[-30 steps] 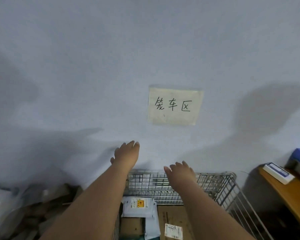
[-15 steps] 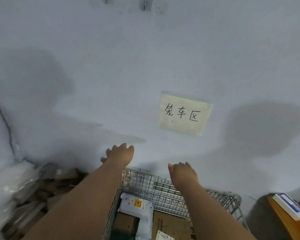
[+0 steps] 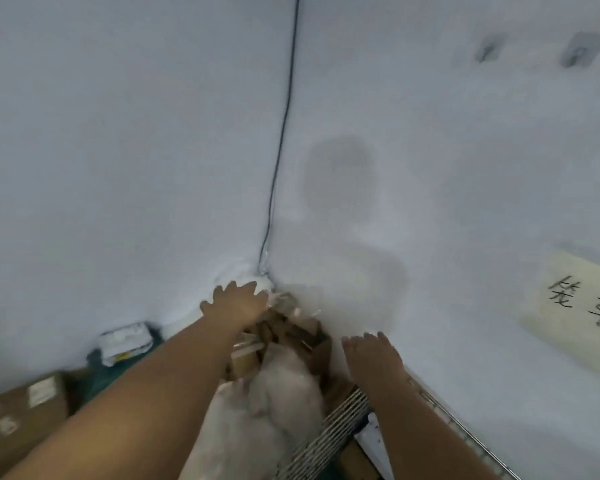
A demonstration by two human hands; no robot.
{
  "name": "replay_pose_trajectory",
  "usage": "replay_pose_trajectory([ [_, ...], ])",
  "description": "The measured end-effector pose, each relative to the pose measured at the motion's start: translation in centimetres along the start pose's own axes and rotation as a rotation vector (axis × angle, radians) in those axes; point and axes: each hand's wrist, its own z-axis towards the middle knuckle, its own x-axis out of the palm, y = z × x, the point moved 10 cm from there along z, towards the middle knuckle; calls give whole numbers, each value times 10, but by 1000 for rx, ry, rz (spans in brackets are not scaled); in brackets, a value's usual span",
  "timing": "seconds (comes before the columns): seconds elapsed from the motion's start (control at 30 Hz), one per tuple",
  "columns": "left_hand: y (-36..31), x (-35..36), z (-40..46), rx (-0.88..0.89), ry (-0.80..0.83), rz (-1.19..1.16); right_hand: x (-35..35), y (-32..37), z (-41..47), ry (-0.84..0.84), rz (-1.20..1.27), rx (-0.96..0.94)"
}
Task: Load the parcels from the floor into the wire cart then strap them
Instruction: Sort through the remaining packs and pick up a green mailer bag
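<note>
Both hands empty with fingers spread: left hand point(image 3: 238, 306) over the cardboard scraps point(image 3: 291, 336) heaped in the wall corner, right hand point(image 3: 373, 358) above the wire cart point(image 3: 329, 434) edge; a white plastic bag point(image 3: 267, 410) lies between.

Cream paper sign point(image 3: 582, 308) on the pale wall point(image 3: 465, 174), handwritten characters 笼车 legible before the frame edge, parcel labels too blurred to read

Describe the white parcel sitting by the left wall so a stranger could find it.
Start at the wall corner where the black cable runs down. Left of it, against the left wall's base, sits a white parcel. Unlike the brown cardboard box nearer the camera, it is white with a yellow mark.
</note>
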Motion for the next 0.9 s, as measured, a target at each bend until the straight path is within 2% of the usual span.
replay_pose_trajectory([
  [0.1,72,-52,7,-105,-62,36,0,68,12,-41,-36,-171],
  [0.23,163,-113,15,-226,-150,3,5,138,22,-7,-32,-250],
  [0.37,250,-153,3,-341,-216,-12,12,229,10,-57,-67,-443],
  [0.47,312,-166,-3,-422,-229,1,41,292,12,10,-81,-514],
  [0.67,412,-196,8,-488,-241,-19,99,403,25,78,-261,-686],
  [0.9,505,-219,33,-487,-230,-69,144,520,37,35,-502,-858],
])
